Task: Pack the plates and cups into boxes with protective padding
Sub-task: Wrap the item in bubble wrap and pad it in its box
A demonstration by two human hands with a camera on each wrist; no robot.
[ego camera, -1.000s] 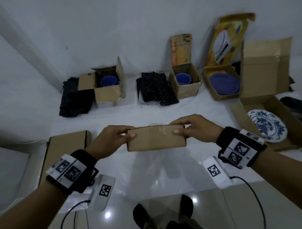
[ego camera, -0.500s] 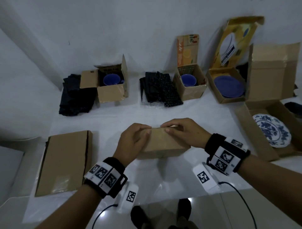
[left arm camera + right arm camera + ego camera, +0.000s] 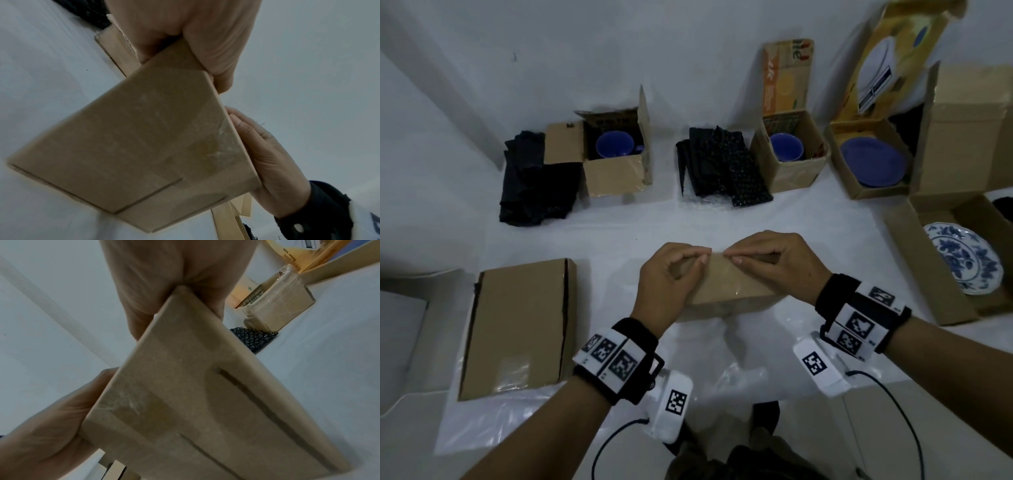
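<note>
I have both hands on a small flat cardboard box (image 3: 726,286), held just over the white surface (image 3: 619,226) in front of me. My left hand (image 3: 671,277) grips its left end, fingers curled over the top edge and thumb on the near face. My right hand (image 3: 774,262) grips the right end the same way, and the fingertips of the two hands nearly meet along the box's upper edge. From the left wrist view the box (image 3: 144,146) shows a taped seam on its broad face, with the left hand (image 3: 195,32) clamped on one corner and the right hand (image 3: 273,162) along the far edge.

To my left a closed flat carton (image 3: 517,329) lies on the surface. Farther back, an open box (image 3: 613,168) holds a blue cup (image 3: 614,144), with dark folded padding (image 3: 534,185) beside it. A black bubble-wrap bundle (image 3: 722,168) lies just beside a second open box (image 3: 791,164) holding another blue cup (image 3: 786,146). To the right, a blue plate (image 3: 871,164) sits in a yellow-lidded box (image 3: 859,190), and a blue-and-white patterned plate (image 3: 962,260) rests in a large open carton (image 3: 914,260) at the right edge.
</note>
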